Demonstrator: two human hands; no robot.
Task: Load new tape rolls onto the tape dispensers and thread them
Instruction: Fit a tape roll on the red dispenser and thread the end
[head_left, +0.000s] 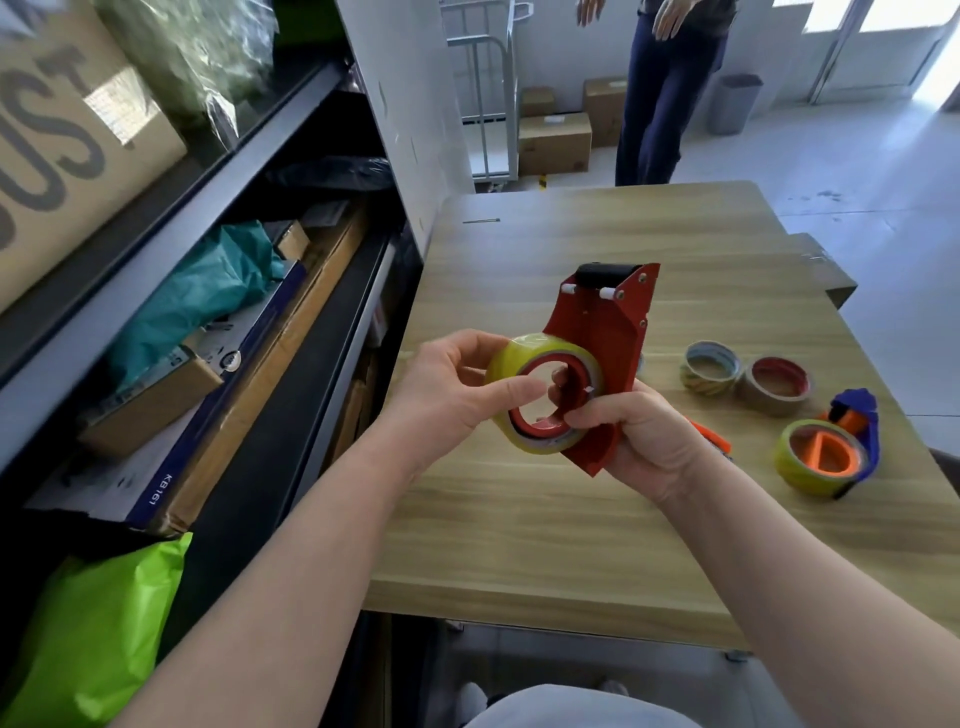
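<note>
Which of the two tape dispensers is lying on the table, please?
The blue dispenser lies on the table; the red dispenser is gripped in the right hand.

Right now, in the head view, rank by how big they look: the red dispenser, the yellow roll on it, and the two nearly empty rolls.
1. red dispenser
2. yellow roll; both are held nearer the camera, which flatters them
3. pale-cored roll and red-cored roll: they look alike, so tied
</note>
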